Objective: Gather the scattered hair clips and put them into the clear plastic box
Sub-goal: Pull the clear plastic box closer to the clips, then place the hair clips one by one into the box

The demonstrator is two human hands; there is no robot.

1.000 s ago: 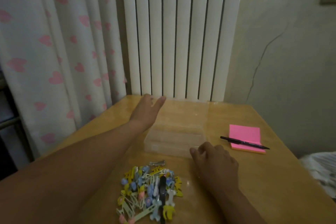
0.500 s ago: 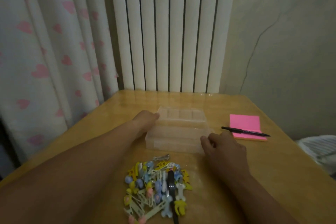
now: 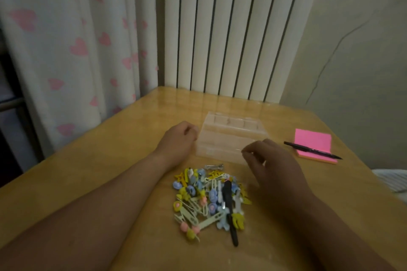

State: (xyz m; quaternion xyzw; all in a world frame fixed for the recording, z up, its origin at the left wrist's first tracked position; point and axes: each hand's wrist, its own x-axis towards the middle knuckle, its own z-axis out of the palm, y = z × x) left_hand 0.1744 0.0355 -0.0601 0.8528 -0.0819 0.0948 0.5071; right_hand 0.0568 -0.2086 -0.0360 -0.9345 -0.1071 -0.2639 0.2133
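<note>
A pile of small hair clips (image 3: 198, 196) in yellow, blue, pink and white lies on the wooden table (image 3: 110, 171) between my forearms. Across the pile lies a long black clip (image 3: 229, 209), and a silver clip (image 3: 213, 167) sits at its far edge. Just beyond stands the clear plastic box (image 3: 229, 138), with small compartments showing along its back. My left hand (image 3: 178, 141) rests at the box's left side with its fingers curled in and holds nothing. My right hand (image 3: 271, 165) hovers at the box's front right corner, fingers loosely bent and empty.
A pink sticky-note pad (image 3: 312, 145) with a black pen (image 3: 312, 150) across it lies to the right of the box. A white radiator (image 3: 231, 28) stands behind the table, and a heart-print curtain (image 3: 77, 50) hangs at the left. The table's right edge is close to the pad.
My left hand drew back from the box's far side to its left side and curled. My right hand lifted off the table at the box's front corner. The view tilted down and closer.
</note>
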